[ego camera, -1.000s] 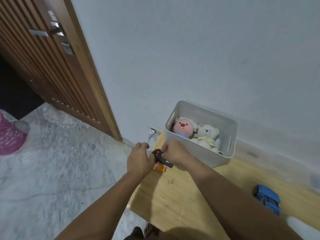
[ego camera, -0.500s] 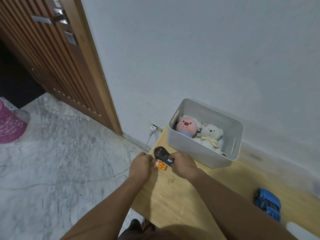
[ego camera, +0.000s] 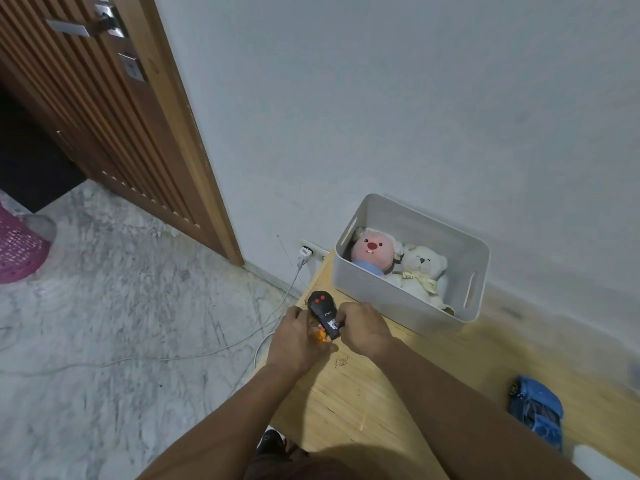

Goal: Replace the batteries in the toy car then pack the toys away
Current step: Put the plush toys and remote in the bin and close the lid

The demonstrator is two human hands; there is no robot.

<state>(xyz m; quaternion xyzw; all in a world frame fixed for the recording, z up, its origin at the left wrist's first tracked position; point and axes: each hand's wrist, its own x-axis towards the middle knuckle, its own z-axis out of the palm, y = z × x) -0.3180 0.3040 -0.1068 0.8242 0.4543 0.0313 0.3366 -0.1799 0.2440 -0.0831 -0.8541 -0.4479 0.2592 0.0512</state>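
Note:
My right hand (ego camera: 363,327) grips a black remote control (ego camera: 323,311) with two red buttons, held over the left end of the wooden table (ego camera: 381,393). My left hand (ego camera: 298,337) is closed around something small and orange (ego camera: 321,336) just under the remote. A blue toy car (ego camera: 535,412) lies on the table at the right, well away from both hands. A white storage bin (ego camera: 398,296) at the back of the table holds a pink plush toy (ego camera: 372,251) and a white teddy bear (ego camera: 420,268).
A white charger cable (ego camera: 277,306) runs from a wall socket (ego camera: 306,252) across the marble floor, left of the table. A wooden slatted door (ego camera: 114,116) stands at the left. A pink basket (ego camera: 17,247) sits at the far left edge. The wall is close behind the bin.
Both hands drew back from the bin toward me with the remote, which now points its buttoned end up and away. The left hand closed in under the remote on the orange piece.

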